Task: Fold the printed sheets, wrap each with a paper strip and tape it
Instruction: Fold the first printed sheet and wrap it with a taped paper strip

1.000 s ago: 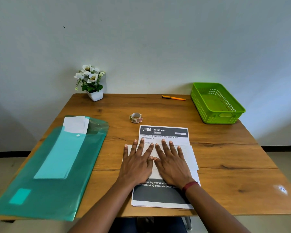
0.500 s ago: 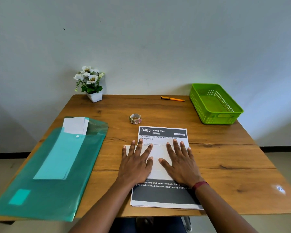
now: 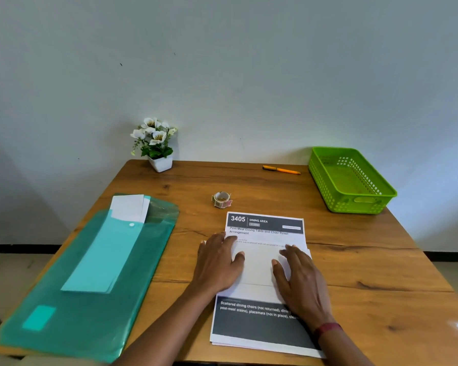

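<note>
Sheets [image 3: 265, 323] lie flat on table [image 3: 368, 260]. Strip [image 3: 257, 265] lies across sheets' middle. Left hand [image 3: 217, 262] presses strip's left end, right hand [image 3: 302, 283] its right end; fingers close together, lightly bent, gripping nothing. Tape [image 3: 221, 199] just behind sheets.

I see the printed sheets [image 3: 262, 323] stacked flat near the front edge of the worktop [image 3: 368, 260]. They have a dark "3405 DINING AREA" header at the far end and a dark band nearer me. A white paper strip [image 3: 258, 265] lies across their middle. The small tape roll [image 3: 221, 199] sits just beyond the header, its hole facing up, I think.
</note>
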`<action>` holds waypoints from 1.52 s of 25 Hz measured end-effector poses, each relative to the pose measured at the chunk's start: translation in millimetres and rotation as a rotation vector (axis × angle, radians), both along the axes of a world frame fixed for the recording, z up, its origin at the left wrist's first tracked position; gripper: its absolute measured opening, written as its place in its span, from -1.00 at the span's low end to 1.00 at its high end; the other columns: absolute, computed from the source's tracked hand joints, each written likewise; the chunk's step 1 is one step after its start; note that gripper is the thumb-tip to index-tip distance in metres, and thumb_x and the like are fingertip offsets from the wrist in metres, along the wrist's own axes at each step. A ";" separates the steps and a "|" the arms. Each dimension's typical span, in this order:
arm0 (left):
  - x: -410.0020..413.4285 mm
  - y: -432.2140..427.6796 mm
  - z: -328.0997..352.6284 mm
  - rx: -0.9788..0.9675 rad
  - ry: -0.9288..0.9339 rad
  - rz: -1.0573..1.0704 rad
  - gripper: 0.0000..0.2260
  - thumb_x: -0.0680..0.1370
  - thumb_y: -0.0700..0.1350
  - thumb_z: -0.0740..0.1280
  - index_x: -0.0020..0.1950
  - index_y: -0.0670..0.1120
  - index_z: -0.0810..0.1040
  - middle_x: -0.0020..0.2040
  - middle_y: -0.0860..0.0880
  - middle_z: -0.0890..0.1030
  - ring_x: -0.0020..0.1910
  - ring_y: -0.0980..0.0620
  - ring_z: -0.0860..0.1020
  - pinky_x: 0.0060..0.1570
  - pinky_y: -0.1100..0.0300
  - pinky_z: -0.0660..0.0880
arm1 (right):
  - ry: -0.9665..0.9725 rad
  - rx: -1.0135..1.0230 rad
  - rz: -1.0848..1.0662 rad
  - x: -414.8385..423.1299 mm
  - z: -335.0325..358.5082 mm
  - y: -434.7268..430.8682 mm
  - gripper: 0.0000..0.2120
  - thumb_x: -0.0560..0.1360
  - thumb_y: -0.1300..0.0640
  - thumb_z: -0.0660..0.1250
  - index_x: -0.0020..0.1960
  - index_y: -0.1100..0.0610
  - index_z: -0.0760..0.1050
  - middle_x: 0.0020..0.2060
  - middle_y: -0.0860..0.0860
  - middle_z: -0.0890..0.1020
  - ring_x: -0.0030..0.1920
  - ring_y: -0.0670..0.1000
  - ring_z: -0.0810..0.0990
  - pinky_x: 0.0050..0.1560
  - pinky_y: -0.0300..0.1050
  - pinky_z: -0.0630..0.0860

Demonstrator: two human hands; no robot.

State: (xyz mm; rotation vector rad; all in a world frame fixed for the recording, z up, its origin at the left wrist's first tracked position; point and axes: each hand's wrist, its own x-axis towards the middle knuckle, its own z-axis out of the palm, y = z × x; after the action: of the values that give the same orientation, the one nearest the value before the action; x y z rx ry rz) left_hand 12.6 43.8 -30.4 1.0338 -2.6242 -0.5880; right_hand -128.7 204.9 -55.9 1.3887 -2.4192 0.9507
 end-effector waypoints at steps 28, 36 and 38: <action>-71.9 -34.3 25.1 0.174 0.386 0.128 -0.87 0.54 -0.07 0.44 0.03 -0.08 0.68 0.44 -0.13 0.37 0.44 -0.13 0.30 0.32 0.01 0.39 | 0.100 -0.203 0.098 3.8 8.5 8.9 -0.77 0.54 -0.03 0.30 -0.15 0.09 0.61 -0.27 -0.08 0.64 -0.29 -0.04 0.58 -0.36 -0.19 0.44; -25.7 47.1 -3.2 0.349 0.599 0.048 -0.88 0.52 0.15 0.39 -0.04 0.15 0.61 0.44 0.21 0.30 0.47 0.14 0.27 0.37 0.08 0.38 | -0.123 -0.248 0.139 5.6 12.7 13.6 -0.76 0.59 -0.06 0.19 0.18 0.00 0.51 -0.11 -0.16 0.62 -0.22 -0.12 0.56 -0.27 -0.20 0.48; -24.9 49.6 -10.5 0.271 0.609 0.003 -0.88 0.51 0.18 0.37 -0.01 0.20 0.61 0.45 0.27 0.26 0.51 0.15 0.18 0.40 0.10 0.31 | -0.143 -0.245 0.161 3.0 12.8 12.8 -0.76 0.62 -0.04 0.16 0.22 -0.05 0.48 -0.09 -0.15 0.60 -0.17 -0.12 0.56 -0.23 -0.18 0.51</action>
State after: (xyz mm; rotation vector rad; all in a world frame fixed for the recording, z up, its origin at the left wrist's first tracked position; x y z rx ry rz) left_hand -12.3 93.4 -40.9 0.7641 -2.0432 -1.0840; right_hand -125.7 217.8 -43.2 1.4858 -2.2170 1.3771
